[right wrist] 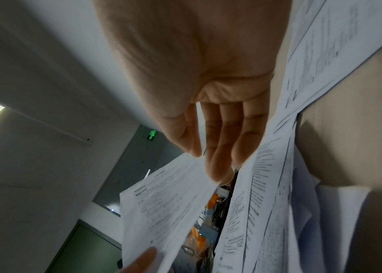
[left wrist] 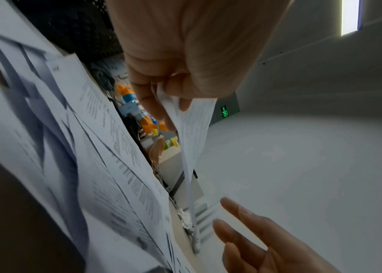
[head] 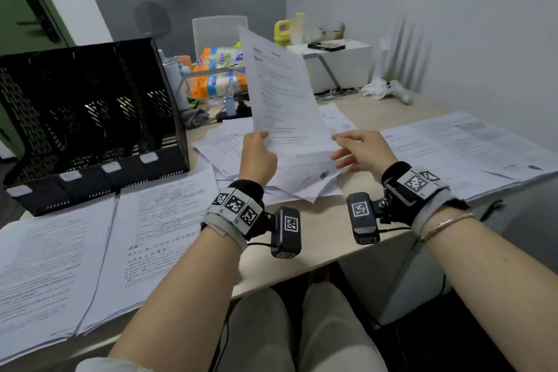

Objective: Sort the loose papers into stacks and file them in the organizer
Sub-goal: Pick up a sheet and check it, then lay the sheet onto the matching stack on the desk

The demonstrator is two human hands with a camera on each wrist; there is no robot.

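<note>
My left hand (head: pixel 260 145) pinches the lower left corner of a printed sheet (head: pixel 283 93) and holds it upright over the table. In the left wrist view the thumb and fingers (left wrist: pixel 161 103) clamp that sheet (left wrist: pixel 194 129). My right hand (head: pixel 345 149) hovers by the sheet's lower right corner with straight fingers (right wrist: pixel 220 147), holding nothing. Under the hands lies a loose pile of papers (head: pixel 229 148). A black mesh organizer (head: pixel 90 118) with several slots stands at the left, and no papers show in it.
Two paper stacks (head: pixel 51 266) (head: pixel 163 220) lie at the near left, more stacks (head: pixel 471 148) at the right. Behind are an orange tissue pack (head: pixel 220 69), a white box (head: pixel 338 66), a yellow jug (head: pixel 282 30) and a white controller (head: pixel 395 90). The table edge (head: pixel 302 269) is near.
</note>
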